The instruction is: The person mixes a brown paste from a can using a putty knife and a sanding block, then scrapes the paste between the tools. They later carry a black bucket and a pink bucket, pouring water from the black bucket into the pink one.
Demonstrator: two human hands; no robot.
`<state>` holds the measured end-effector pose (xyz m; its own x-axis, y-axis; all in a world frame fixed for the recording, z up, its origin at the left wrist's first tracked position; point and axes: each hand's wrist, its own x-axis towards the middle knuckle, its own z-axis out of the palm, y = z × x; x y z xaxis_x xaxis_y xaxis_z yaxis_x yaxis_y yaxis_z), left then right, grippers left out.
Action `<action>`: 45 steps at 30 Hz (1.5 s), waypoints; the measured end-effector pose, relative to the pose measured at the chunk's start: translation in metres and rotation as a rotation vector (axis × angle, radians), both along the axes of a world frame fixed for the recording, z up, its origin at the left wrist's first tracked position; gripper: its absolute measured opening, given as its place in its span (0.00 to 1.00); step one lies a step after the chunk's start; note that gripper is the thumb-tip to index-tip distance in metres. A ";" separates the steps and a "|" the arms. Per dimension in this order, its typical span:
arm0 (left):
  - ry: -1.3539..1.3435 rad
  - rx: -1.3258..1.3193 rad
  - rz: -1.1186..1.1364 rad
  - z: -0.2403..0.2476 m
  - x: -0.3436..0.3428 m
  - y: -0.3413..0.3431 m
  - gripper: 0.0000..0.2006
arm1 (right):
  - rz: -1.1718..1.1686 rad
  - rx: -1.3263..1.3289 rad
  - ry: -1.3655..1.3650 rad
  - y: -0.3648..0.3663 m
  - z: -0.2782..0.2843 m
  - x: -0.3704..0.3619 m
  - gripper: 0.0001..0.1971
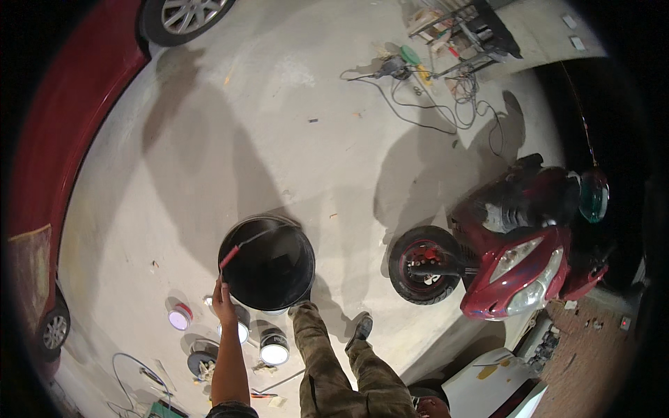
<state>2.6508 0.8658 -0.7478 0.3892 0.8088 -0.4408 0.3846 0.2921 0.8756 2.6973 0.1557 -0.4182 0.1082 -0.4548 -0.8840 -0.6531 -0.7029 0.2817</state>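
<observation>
The left hand (222, 304) is clamped on the lower end of a red-handled tool (229, 257); the tool's thin metal end points to 2 o'clock, over the mouth of a large black tub (311, 280). The right hand is out of view; its grip cannot be told. The tub stands at 1 to 2 o'clock from the left hand; its interior is too dark to identify any contents. A pink-sided can (180, 318) stands at 8 o'clock, pale across the top. A second can (243, 332) at 5 o'clock is partly hidden by the forearm. A dark can (274, 350), white on top, stands between 4 and 5 o'clock. Whether these tops are lids or contents cannot be told. Obstructions: a trouser leg (315, 341) close to the tub's 5 o'clock side; a red scooter (512, 272) at 3 o'clock; tangled cords (435, 111) farther off, between 1 and 2 o'clock; a red car (77, 132) at 10 to 11 o'clock.
</observation>
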 end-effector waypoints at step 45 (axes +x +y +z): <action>0.899 -0.167 -0.934 0.276 0.102 -0.627 0.09 | 0.461 -0.021 -2.702 -0.575 0.450 -0.157 0.17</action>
